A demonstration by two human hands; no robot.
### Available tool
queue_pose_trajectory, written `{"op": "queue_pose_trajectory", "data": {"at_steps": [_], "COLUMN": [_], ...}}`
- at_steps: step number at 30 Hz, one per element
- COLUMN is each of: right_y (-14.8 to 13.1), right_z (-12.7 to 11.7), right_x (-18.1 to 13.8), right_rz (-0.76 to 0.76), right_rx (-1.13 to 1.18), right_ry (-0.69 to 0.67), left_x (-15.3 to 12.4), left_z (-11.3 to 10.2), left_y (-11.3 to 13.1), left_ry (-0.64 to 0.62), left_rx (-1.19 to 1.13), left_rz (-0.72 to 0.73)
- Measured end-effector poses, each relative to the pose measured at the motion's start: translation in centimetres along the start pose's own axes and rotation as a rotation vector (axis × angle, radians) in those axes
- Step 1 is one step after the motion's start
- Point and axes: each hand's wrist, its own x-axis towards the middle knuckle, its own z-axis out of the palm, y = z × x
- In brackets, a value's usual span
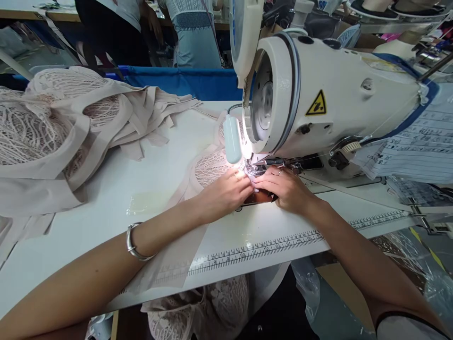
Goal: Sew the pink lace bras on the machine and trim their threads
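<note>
A pale beige lace bra [208, 169] lies on the sewing machine bed, its far part running behind the lamp. My left hand [228, 192] is closed on its edge, fingertips just in front of the needle area. Close beside it, my right hand [289, 190] pinches the same light fabric edge [252, 179] from the right. The white sewing machine [339, 94] stands over both hands. A small lit lamp [232, 140] glares on the presser foot [253, 167], so the stitching point is hard to make out. A sheer beige panel [177, 259] hangs under my left forearm over the table edge.
Several beige lace bras [71, 127] are heaped on the left of the white table [106, 250]. A printed ruler [276, 245] runs along the front edge. More lace pieces [198, 307] lie at my lap. Written papers [417, 141] hang at right. Two people stand behind a blue cloth [184, 82].
</note>
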Motion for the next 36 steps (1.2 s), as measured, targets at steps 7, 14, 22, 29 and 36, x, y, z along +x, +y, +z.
{"op": "queue_pose_trajectory", "data": {"at_steps": [7, 14, 22, 29, 36], "right_y": [-0.4, 0.1, 0.4, 0.7, 0.4], "right_z": [-0.5, -0.5, 0.0, 0.4, 0.0], "right_x": [-0.1, -0.2, -0.3, -0.6, -0.4], "right_rz": [0.009, -0.031, -0.025, -0.02, -0.007], "right_rx": [-0.001, -0.04, -0.071, -0.077, -0.053], "right_ry": [-0.007, 0.018, 0.037, 0.058, 0.036], "left_x": [-0.1, -0.2, -0.3, -0.2, 0.7], "left_z": [0.4, 0.4, 0.4, 0.2, -0.3], "left_y": [0.6, 0.0, -1.1, -2.1, -1.7], "left_ry": [-0.038, -0.018, -0.058, -0.134, -0.175], "left_rx": [0.011, 0.046, -0.019, -0.108, -0.088], "left_rz": [0.003, -0.071, -0.162, -0.245, -0.465]}}
